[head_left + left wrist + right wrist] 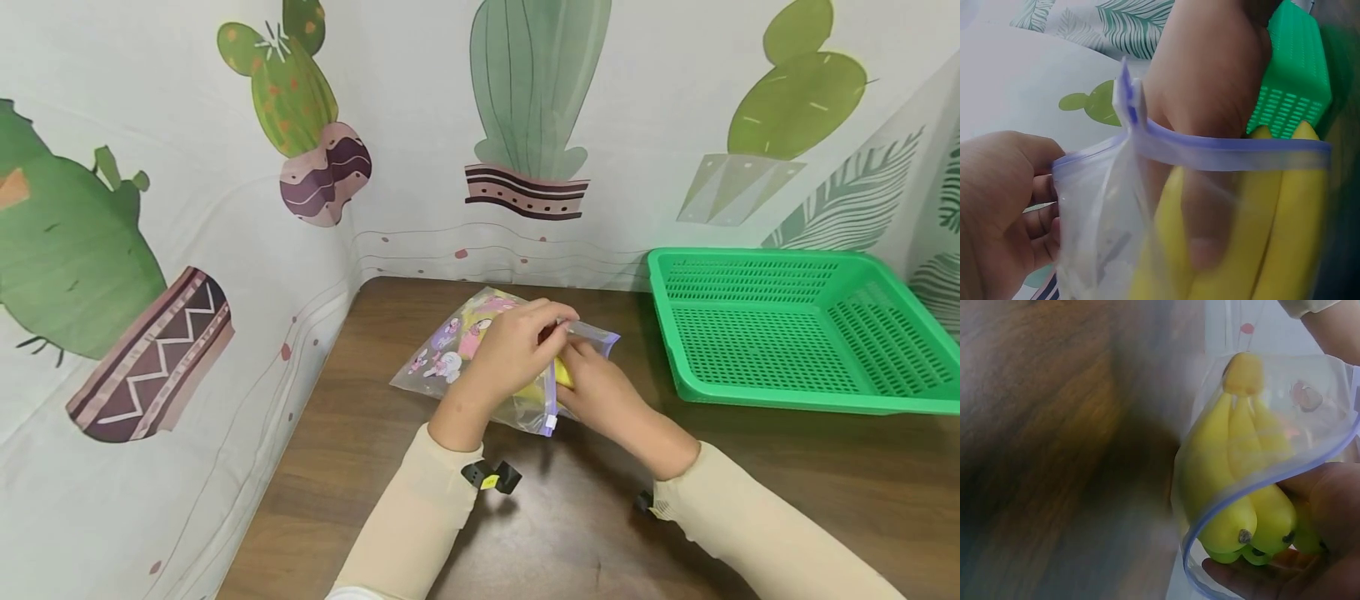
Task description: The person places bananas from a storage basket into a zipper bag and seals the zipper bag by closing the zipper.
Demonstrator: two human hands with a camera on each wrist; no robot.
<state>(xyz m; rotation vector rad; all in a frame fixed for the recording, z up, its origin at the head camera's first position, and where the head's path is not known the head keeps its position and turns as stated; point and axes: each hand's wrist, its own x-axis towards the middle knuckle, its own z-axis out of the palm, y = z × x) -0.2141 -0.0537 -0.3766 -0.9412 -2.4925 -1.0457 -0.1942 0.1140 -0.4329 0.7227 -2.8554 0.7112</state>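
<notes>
A clear zip bag (423, 377) with a purple zip edge and cartoon prints lies on the table. My left hand (517, 346) grips the rim of its mouth, fingers curled at the edge in the left wrist view. My right hand (603, 387) reaches inside the mouth. There it holds a bunch of yellow bananas (1210, 469), with fingers under the tips in the right wrist view. Green rounded ends (1257, 555) peek out below the yellow tips. The bag's plastic covers most of the bunch. A white slider (551, 422) sits at the near end of the zip.
To the right, a green perforated basket (787, 398) stands on the brown wooden table (300, 500). A white cloth with cactus prints (420, 125) hangs behind and along the left side. Each wrist carries a small black camera (491, 477).
</notes>
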